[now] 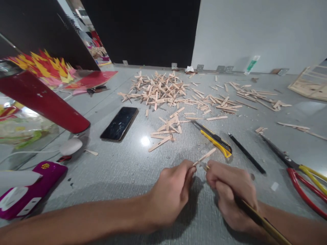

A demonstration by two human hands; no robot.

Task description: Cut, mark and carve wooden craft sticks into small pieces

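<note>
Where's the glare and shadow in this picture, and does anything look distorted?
Head view: a glare spot on the gray tabletop, right of the smartphone; shadow between the left hand and right hand; the red bottle slants near the left edge, possibly lens distortion; an upper-left patch is pixelated.

Tabletop (130, 180): grey, finely streaked, a seam crossing its left part.
Wooden sticks (156, 95): heaped at the far middle, strewn toward the right.
Middle: dark phone (119, 123), left of the yellow-and-black cutter (215, 140).
Right: black pen-like rod (246, 153), then red-and-yellow-handled scissors (293, 165).
Left: red bottle (51, 102), white rounded device (71, 147), purple object (42, 190).
Far right: pale wooden frame (310, 85).
</note>
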